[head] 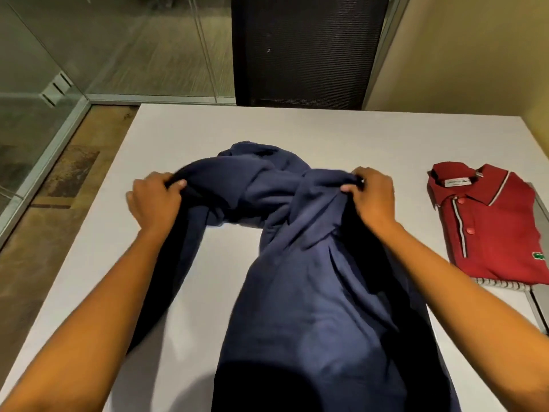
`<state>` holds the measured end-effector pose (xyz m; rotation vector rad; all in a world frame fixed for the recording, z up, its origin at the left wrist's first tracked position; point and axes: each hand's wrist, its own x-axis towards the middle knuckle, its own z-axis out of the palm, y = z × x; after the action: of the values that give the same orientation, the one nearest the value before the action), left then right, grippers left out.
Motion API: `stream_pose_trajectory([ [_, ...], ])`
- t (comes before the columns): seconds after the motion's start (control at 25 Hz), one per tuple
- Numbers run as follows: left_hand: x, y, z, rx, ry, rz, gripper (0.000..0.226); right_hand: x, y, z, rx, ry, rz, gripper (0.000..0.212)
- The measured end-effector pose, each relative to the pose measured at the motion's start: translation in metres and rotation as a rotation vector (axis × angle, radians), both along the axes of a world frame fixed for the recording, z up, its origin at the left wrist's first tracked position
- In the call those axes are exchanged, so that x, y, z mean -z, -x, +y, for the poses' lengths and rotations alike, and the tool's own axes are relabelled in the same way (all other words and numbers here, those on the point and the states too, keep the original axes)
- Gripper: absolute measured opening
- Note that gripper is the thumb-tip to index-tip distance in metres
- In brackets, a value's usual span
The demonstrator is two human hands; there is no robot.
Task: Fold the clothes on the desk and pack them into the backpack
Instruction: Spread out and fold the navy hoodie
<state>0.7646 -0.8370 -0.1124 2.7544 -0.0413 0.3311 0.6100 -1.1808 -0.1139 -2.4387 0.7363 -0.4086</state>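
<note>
Both hands grip the blue shirt [312, 263]. Left hand [156, 202] bunches one top corner in curled fingers, and right hand [371, 197] bunches the other, likely to spread the twisted cloth flat on the desk [297, 126]. It hangs between and below them. Off to the right, a red shirt [487, 227] lies folded. No backpack shows.

An office: glass partition walls [89, 55], a mesh-backed chair [306, 49] and a plain white desk [184, 138].
</note>
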Motion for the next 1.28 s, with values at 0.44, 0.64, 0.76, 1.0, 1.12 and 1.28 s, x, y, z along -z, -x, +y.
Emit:
stream_pose_trajectory([
  [0.44, 0.025, 0.095, -0.092, 0.457, 0.300, 0.061, 0.030, 0.025, 0.023, 0.019, -0.007, -0.152, -0.087, 0.028],
  [0.64, 0.064, 0.138, -0.084, 0.469, 0.061, 0.127, 0.020, 0.055, 0.093, 0.079, -0.177, 0.216, -0.072, 0.065],
  [0.76, 0.061, 0.142, -0.059, 0.383, 0.076, 0.181, 0.011, 0.093, 0.151, 0.104, -0.437, 0.283, 0.051, 0.068],
  [1.0, 0.054, 0.194, -0.007, 0.221, 0.156, 0.287, 0.007, 0.102, 0.209, 0.126, -0.396, 0.191, 0.262, 0.067],
  [1.12, 0.055, 0.231, 0.008, 0.160, 0.123, 0.322, 0.006, 0.097, 0.232, 0.138, -0.412, 0.287, 0.304, 0.074],
  [1.28, 0.057, 0.275, 0.022, 0.150, 0.132, 0.359, 0.011, 0.084, 0.256, 0.142, -0.385, 0.391, 0.321, 0.056],
])
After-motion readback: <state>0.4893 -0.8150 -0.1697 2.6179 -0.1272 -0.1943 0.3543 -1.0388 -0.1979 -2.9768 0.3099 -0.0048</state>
